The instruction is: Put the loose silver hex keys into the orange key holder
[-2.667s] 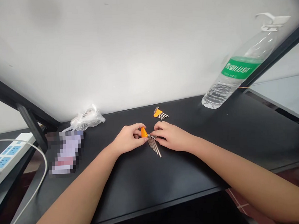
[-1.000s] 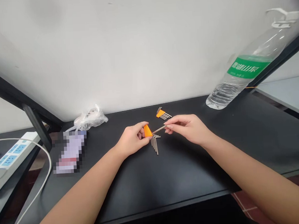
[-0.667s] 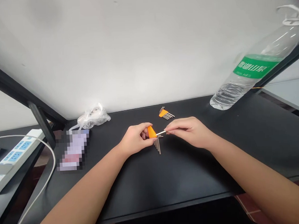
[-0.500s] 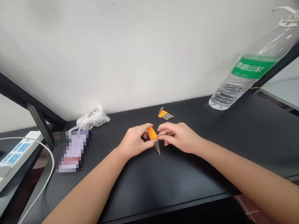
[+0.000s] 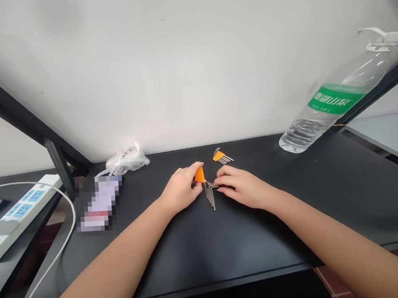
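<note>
My left hand (image 5: 180, 191) pinches a small orange hex-key holder (image 5: 199, 174) on the black table (image 5: 243, 235). Several loose steel hex keys (image 5: 211, 195) lie on the table just right of the holder. My right hand (image 5: 241, 188) rests beside them, its fingertips closed on the short end of one key next to the holder. A second orange holder with its hex keys in it (image 5: 221, 157) lies farther back, apart from both hands.
A clear water bottle with a green label (image 5: 330, 105) stands at the back right. A crumpled plastic bag (image 5: 128, 159) and a blurred flat item (image 5: 100, 203) lie at the left. A white power strip with cable (image 5: 18, 206) sits at the far left.
My right hand carried one hex key up to the orange holder, then came back down to the loose keys on the table. My left hand kept hold of the holder.
</note>
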A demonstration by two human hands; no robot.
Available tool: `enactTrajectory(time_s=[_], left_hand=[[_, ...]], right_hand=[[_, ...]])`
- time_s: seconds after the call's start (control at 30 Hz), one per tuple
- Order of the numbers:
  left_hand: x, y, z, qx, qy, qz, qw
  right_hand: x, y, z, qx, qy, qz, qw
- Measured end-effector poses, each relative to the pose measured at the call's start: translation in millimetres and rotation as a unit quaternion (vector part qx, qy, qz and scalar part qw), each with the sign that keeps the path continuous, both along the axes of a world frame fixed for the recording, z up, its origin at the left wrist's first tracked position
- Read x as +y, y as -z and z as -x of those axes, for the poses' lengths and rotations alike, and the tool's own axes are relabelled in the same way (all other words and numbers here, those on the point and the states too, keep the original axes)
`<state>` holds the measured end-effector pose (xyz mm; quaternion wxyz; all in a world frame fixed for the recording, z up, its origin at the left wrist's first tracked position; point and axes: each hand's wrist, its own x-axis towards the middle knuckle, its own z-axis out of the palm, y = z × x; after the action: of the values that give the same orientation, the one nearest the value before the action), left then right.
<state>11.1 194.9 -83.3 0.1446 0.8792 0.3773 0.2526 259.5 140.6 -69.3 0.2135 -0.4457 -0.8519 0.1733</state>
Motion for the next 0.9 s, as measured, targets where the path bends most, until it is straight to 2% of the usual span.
enactTrajectory(time_s=[0.2, 0.5, 0.73, 0.9], left_hand=[[0.7, -4.2, 2.0, -0.011, -0.017, 0.01, 1.0], [1.4, -5.2, 4.0, -0.029, -0.021, 0.029, 0.999], [1.2, -3.9, 4.8, -0.038, -0.013, 0.057, 0.998], [2.6, -2.4, 5.2, -0.035, -0.01, 0.064, 0.997]], right_hand=[[-3.5, 1.7, 2.0, -0.106, -0.024, -0.025, 0.994], [-8.8, -3.9, 7.3, -0.158, -0.029, -0.04, 0.986], [-10.0, -7.1, -10.8, -0.148, 0.042, 0.069, 0.986], [-7.8, -7.7, -14.9, -0.156, 0.059, 0.084, 0.982]])
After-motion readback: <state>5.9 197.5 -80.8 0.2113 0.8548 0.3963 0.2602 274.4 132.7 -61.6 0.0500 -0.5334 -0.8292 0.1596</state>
